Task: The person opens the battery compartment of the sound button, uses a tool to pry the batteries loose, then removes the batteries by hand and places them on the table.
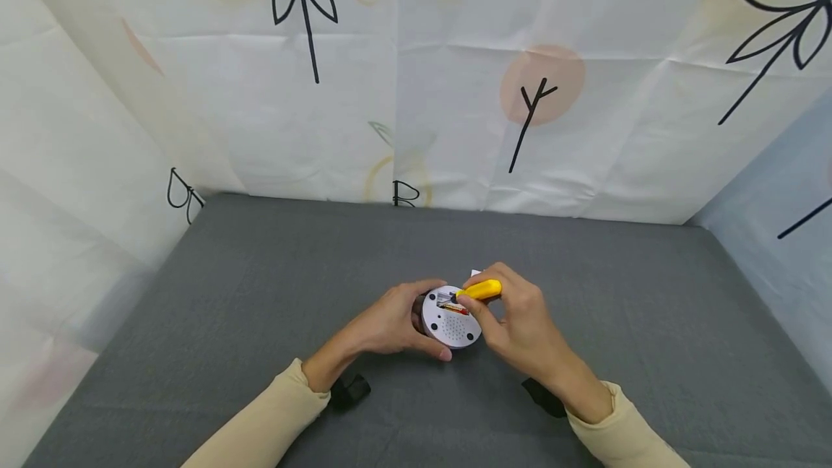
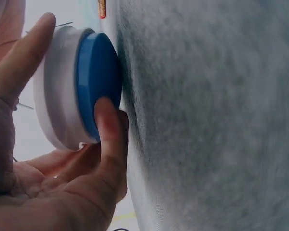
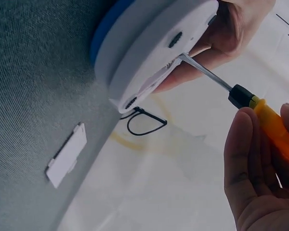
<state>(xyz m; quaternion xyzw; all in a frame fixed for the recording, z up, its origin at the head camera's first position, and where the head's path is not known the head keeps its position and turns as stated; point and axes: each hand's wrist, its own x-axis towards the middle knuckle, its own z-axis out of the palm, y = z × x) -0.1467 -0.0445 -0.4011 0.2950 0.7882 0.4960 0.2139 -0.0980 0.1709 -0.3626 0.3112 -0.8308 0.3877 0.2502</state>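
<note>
My left hand (image 1: 392, 320) grips a round white device (image 1: 455, 329) by its sides, its underside turned up towards me. In the left wrist view, the device's blue domed face (image 2: 100, 79) is turned towards the grey cloth. An open battery compartment holds a red-and-gold battery (image 1: 455, 308). In my right hand (image 1: 525, 320) is a screwdriver (image 1: 482, 289) with a yellow handle, held between thumb and fingers. The right wrist view shows its metal shaft (image 3: 207, 73) reaching into the compartment; the tip's exact contact is hidden.
A small white battery cover (image 3: 67, 155) lies on the grey cloth-covered table (image 1: 312, 258) beyond the device. At the left wrist view's top edge shows part of a red-and-gold cylinder (image 2: 102, 8). Patterned white curtains (image 1: 448, 107) hang behind the table and along its sides.
</note>
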